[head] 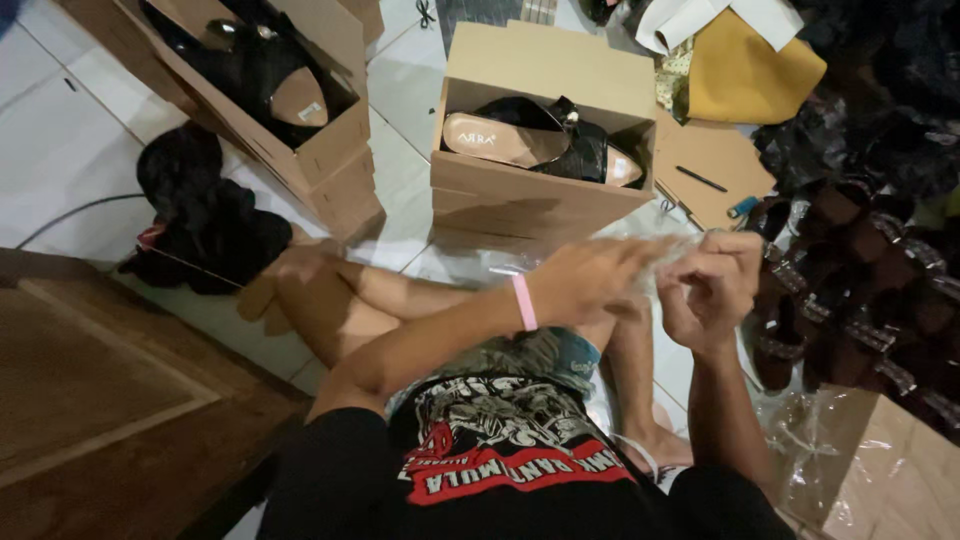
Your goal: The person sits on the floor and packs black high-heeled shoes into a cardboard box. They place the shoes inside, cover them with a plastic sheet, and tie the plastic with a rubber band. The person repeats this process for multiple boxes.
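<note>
Seated on the tiled floor [60, 150], the left hand [585, 280] and right hand [712, 285] each pinch a clear plastic bag [668, 250] between them, stretched taut, just before an open shoe box [530, 190] of black sandals [550, 140].

The floor [60, 140] was made of large white tiles with thin grey joints, and the light on it was dim and uneven. At the lower left corner stood a brown wooden panel [100, 390] with a lighter framed line on it, maybe a door or a low piece of furniture. A thin dark cable [70, 212] lay on the tiles near the left edge of the floor.
</note>
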### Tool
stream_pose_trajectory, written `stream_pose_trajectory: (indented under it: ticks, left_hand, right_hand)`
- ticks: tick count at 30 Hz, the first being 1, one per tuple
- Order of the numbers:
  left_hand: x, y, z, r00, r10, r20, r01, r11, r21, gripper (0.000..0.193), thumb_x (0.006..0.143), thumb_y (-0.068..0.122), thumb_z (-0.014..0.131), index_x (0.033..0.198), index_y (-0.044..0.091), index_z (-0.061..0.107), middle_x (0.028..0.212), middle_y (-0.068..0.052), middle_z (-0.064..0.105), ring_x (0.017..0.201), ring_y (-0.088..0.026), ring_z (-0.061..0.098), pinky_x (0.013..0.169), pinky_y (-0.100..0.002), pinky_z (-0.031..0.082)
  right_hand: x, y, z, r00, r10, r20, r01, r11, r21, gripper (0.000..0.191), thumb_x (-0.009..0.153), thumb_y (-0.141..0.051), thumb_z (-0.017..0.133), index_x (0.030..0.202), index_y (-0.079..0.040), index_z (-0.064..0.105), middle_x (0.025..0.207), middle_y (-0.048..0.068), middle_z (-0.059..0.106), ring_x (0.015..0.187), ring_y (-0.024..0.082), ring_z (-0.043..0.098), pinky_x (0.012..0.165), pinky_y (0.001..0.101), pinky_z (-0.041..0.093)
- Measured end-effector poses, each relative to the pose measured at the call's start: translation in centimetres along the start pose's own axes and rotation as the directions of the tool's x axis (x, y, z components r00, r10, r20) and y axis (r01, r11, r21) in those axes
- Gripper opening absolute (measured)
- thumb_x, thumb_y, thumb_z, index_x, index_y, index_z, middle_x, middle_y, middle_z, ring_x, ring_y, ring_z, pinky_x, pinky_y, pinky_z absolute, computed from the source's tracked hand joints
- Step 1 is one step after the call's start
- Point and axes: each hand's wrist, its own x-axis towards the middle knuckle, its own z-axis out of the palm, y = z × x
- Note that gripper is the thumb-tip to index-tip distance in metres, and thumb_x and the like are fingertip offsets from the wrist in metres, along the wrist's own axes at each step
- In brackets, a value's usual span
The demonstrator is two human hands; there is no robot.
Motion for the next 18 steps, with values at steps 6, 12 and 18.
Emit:
stream_pose_trajectory:
  ticks: [6, 12, 18]
  left_hand:
    - [-4.8, -1.7, -1.6, 0.859, -0.258, 0.443, 0.239, 0.966, 0.099, 0.028, 0.1, 0.031, 0.064, 0.125, 0.017, 0.066, 0.108, -0.011, 0.075, 0.096, -0.032, 0.074, 0.087, -0.045, 0.059]
    - [-5.4, 1.5, -2.1, 0.997, 0.034, 0.065, -0.044, 0.985, 0.167, 0.069, 0.089, 0.058, 0.06, 0.128, 0.002, 0.06, 0.121, -0.022, 0.067, 0.1, -0.036, 0.071, 0.08, -0.042, 0.057]
    - [-4.6, 2.0, 0.0, 0.918, -0.361, 0.163, 0.29, 0.893, 0.343, 0.036, 0.094, 0.028, 0.06, 0.129, 0.022, 0.069, 0.106, -0.014, 0.074, 0.082, -0.033, 0.074, 0.074, -0.048, 0.059]
  right_hand:
    - [2.1, -0.3, -5.1, 0.915, -0.401, 0.038, 0.4, 0.893, -0.207, 0.009, 0.08, 0.002, 0.071, 0.084, -0.006, 0.073, 0.077, 0.009, 0.067, 0.067, 0.017, 0.058, 0.059, 0.0298, 0.043]
    - [4.0, -3.3, -4.7, 0.883, -0.238, 0.405, 0.386, 0.858, -0.338, 0.018, 0.087, -0.003, 0.078, 0.102, -0.012, 0.077, 0.091, 0.003, 0.072, 0.079, 0.017, 0.066, 0.063, 0.0305, 0.05]
    - [6.2, -4.6, -3.3, 0.869, -0.21, 0.448, 0.428, 0.774, -0.467, 0.017, 0.089, -0.028, 0.081, 0.096, -0.013, 0.078, 0.083, 0.003, 0.075, 0.066, 0.015, 0.062, 0.059, 0.0308, 0.048]
